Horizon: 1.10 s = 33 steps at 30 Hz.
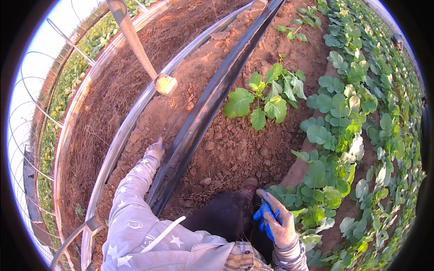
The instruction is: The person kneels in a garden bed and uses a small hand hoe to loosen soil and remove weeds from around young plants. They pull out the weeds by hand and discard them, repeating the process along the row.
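My left hand [156, 149], in a pale glove with some blue on it, reaches down to the bare soil [149, 118] between a black pipe [203, 108] and a plastic-covered edge; its fingers are partly hidden, so a small item in them cannot be ruled out. My right hand [276, 216], in a soiled glove with blue palm and fingers, is raised near my lap at the lower right. Its fingers are curled and apart, with nothing visible between them. Leafy green plants [268, 98] grow from the soil past the pipe, ahead of my boot [249, 186].
Dense rows of leafy plants [335, 108] cover the right side. A metal post [135, 40] stands on a block [165, 85] at the upper left. A plastic-covered edge [125, 142] curves along the left, with dry grass [98, 115] beyond and hoops farther out.
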### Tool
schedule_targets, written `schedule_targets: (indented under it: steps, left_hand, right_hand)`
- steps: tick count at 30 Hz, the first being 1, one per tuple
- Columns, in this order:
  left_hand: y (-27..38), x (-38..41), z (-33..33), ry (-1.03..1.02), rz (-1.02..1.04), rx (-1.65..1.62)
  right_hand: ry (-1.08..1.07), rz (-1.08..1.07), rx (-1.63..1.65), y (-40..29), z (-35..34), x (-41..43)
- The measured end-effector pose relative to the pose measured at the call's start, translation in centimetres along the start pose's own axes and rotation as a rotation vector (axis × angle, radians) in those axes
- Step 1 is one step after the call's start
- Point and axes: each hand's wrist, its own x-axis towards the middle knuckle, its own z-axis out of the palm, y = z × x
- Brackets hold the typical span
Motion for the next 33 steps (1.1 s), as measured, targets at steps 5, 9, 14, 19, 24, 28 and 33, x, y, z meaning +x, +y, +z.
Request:
schedule_targets:
  steps: [5,9,14,19,24,28,33]
  left_hand:
    - [-4.2,-6.4,1.5,-0.012,-0.056,0.025]
    - [-8.2,-9.3,3.4,-0.009,-0.054,-0.024]
    - [-5.0,-6.7,0.8,0.199,-0.017,-0.078]
    - [4.9,5.4,-4.0,0.309,0.01,-0.249]
    - [11.8,15.8,-6.9,0.454,0.013,-0.25]
    - [11.8,17.9,-7.1,0.324,-0.111,-0.201]
    - [8.3,13.4,-5.0,0.164,-0.141,-0.056]
  right_hand:
    - [0.005,-0.085,-0.012,0.1,0.0,-0.8]
    - [-0.008,-0.041,0.049,0.2,-0.2,-1.1]
    - [-0.032,-0.05,0.057,0.3,-0.5,-0.9]
    - [-0.057,-0.017,-0.022,0.2,-0.7,-0.2]
    - [0.084,0.016,0.038,-0.6,0.2,-0.1]
    - [-0.018,0.138,0.021,-0.8,-0.4,0.3]
    - [0.004,-0.017,-0.088,-0.7,-0.2,0.7]
